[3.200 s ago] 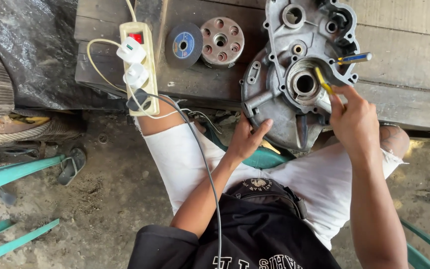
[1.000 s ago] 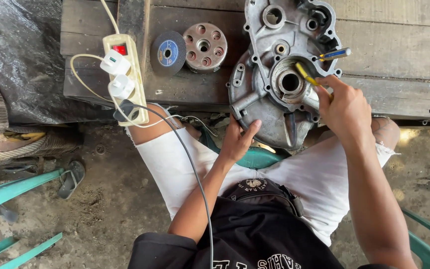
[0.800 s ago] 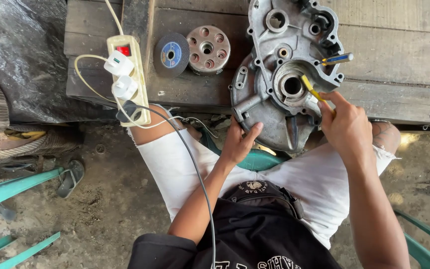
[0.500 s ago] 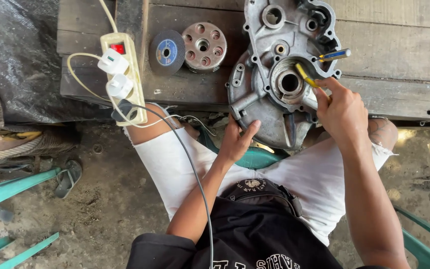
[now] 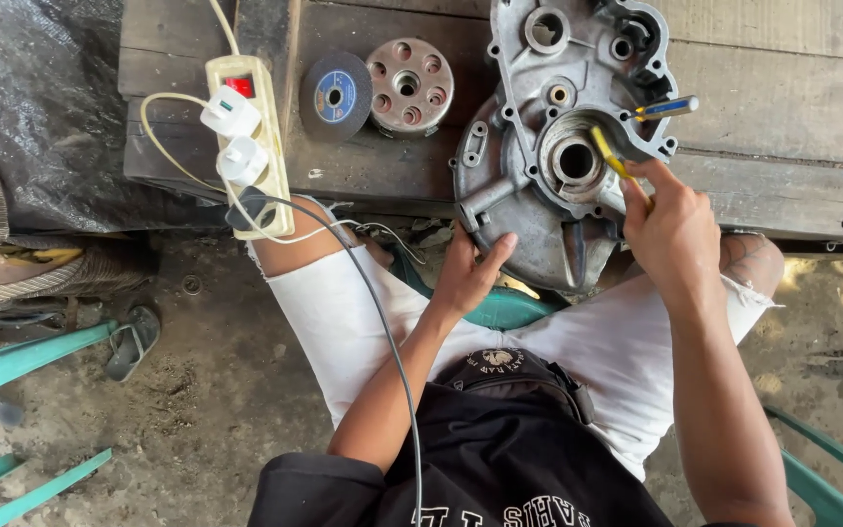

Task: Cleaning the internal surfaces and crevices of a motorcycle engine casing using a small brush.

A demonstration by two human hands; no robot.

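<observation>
A grey cast-metal engine case (image 5: 524, 185) leans on the edge of a wooden bench (image 5: 782, 146), above my knees. My left hand (image 5: 470, 273) grips the case's lower left rim, fingers curled under it. My right hand (image 5: 670, 229) holds a thin yellow-handled tool (image 5: 609, 156) whose tip points into the round bore (image 5: 574, 161) in the middle of the case. A second tool with a blue and yellow handle (image 5: 665, 107) rests on the case's upper right.
On the bench lie a dark grinding disc (image 5: 336, 96), a round perforated metal part (image 5: 409, 86) and a cream power strip (image 5: 251, 137) with white plugs; a grey cable (image 5: 382, 322) runs down over my lap. Green chair legs (image 5: 12, 371) and a sandal (image 5: 129, 342) are at left.
The view shifted slightly. My right hand and the yellow tool made small moves around the central bore. My left hand kept its hold on the case's rim.
</observation>
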